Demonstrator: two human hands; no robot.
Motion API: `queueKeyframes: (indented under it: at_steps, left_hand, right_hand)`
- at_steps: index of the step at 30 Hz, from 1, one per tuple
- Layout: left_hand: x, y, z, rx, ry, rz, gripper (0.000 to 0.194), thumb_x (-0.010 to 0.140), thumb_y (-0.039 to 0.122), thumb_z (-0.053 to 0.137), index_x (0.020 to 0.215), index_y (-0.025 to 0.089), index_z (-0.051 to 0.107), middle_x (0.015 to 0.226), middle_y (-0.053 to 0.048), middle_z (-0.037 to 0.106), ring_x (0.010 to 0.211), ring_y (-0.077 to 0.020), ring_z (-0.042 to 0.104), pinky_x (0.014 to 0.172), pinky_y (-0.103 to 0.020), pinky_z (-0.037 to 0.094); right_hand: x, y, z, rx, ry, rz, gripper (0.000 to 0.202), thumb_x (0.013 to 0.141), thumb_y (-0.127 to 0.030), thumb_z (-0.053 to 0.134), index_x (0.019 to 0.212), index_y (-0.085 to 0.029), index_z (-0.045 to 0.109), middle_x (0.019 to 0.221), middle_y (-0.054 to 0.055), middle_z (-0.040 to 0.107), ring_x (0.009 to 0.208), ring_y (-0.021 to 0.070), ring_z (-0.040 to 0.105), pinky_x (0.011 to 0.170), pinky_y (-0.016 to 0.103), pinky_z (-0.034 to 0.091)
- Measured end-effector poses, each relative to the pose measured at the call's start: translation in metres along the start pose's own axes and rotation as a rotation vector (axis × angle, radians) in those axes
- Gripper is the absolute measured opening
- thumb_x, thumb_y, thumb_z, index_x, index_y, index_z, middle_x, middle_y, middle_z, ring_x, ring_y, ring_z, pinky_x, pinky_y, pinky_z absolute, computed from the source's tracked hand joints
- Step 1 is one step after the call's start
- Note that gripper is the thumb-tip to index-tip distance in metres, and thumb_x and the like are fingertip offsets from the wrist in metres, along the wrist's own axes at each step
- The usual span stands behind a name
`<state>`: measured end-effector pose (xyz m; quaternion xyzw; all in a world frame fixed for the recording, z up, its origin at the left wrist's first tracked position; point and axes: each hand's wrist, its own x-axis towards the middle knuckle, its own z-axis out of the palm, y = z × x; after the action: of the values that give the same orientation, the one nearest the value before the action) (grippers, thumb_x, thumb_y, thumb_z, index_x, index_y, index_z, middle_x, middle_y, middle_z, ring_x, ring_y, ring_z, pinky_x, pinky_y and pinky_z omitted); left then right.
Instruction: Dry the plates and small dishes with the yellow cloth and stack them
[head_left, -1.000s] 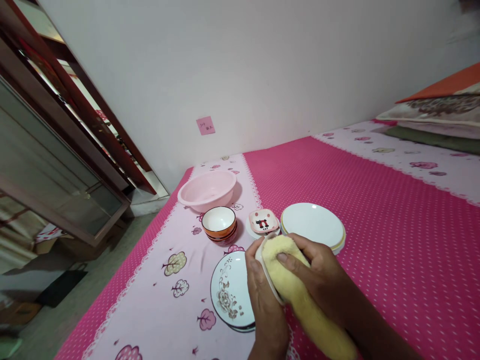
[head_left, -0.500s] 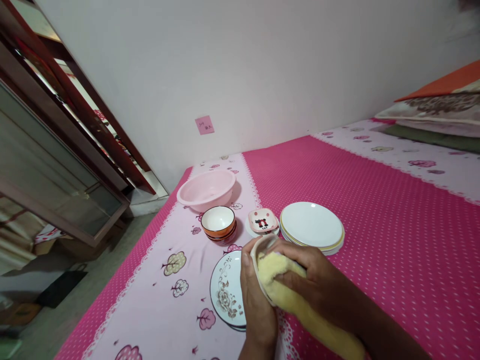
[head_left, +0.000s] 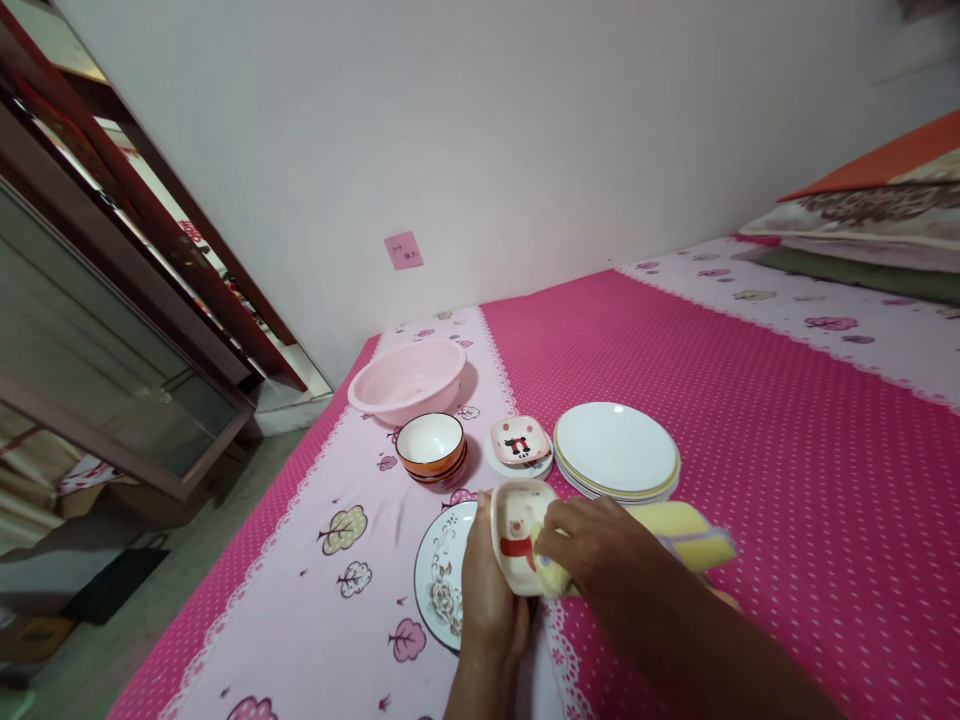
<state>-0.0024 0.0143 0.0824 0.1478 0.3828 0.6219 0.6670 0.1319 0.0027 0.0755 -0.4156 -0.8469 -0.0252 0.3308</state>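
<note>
A small cream dish [head_left: 504, 510] with a bear in a red scarf is tilted toward me, held at its left edge by my left hand [head_left: 487, 590]. My right hand [head_left: 589, 545] is closed on a yellow cloth [head_left: 667, 520], one bunched end pressed against the dish's inside. The cloth's other end trails out to the right past my wrist. Under my left hand lies a flower-patterned plate [head_left: 442, 575], partly covered by the hand and forearm. Just beyond the dish sits a small pink cat dish [head_left: 520, 440] on a white saucer [head_left: 499, 465].
A stack of white plates [head_left: 616, 448] stands right of the cat dish. Stacked orange bowls [head_left: 431, 450] and a pink basin [head_left: 409, 382] are to the left, on the pink bedspread [head_left: 735, 430]. Folded bedding [head_left: 862, 225] lies far right; a wall [head_left: 525, 150] rises behind.
The dish has turned so its inside faces me. My right hand has moved the cloth across it, and the cloth's loose end now points right instead of down toward me.
</note>
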Motion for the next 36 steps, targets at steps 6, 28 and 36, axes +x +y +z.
queueKeyframes:
  at_steps: [6, 28, 36]
  left_hand:
    - [0.002, 0.006, -0.002, -0.071, 0.049, -0.032, 0.029, 0.091, 0.039, 0.067, 0.094, 0.012, 0.073, 0.085, -0.008, 0.077, 0.078, -0.0204, 0.072, 0.085, -0.036, 0.058]
    - [-0.005, -0.007, 0.006, -0.081, -0.276, -0.196, 0.038, 0.090, 0.045, 0.066, 0.106, 0.011, 0.073, 0.108, -0.012, 0.076, 0.112, -0.0294, 0.066, 0.101, -0.039, 0.050]
    - [-0.003, -0.005, 0.005, -0.138, -0.201, -0.164, 0.027, 0.083, 0.032, 0.073, 0.100, 0.010, 0.073, 0.094, -0.010, 0.076, 0.100, -0.0271, 0.069, 0.091, -0.036, 0.055]
  right_hand:
    - [0.006, 0.039, -0.028, -0.134, -0.062, 0.160, 0.025, 0.083, -0.007, 0.053, 0.091, -0.022, 0.070, 0.082, 0.006, 0.071, 0.072, 0.0231, 0.063, 0.063, 0.035, 0.041]
    - [0.022, 0.023, -0.028, 0.216, 0.349, 0.140, 0.036, 0.091, -0.006, 0.045, 0.119, -0.020, 0.062, 0.112, 0.009, 0.070, 0.108, 0.0225, 0.065, 0.093, 0.038, 0.053]
    - [0.027, 0.001, -0.015, 0.264, 0.206, -0.068, 0.037, 0.073, 0.002, 0.049, 0.103, -0.018, 0.060, 0.124, 0.016, 0.068, 0.126, 0.0268, 0.058, 0.102, 0.048, 0.050]
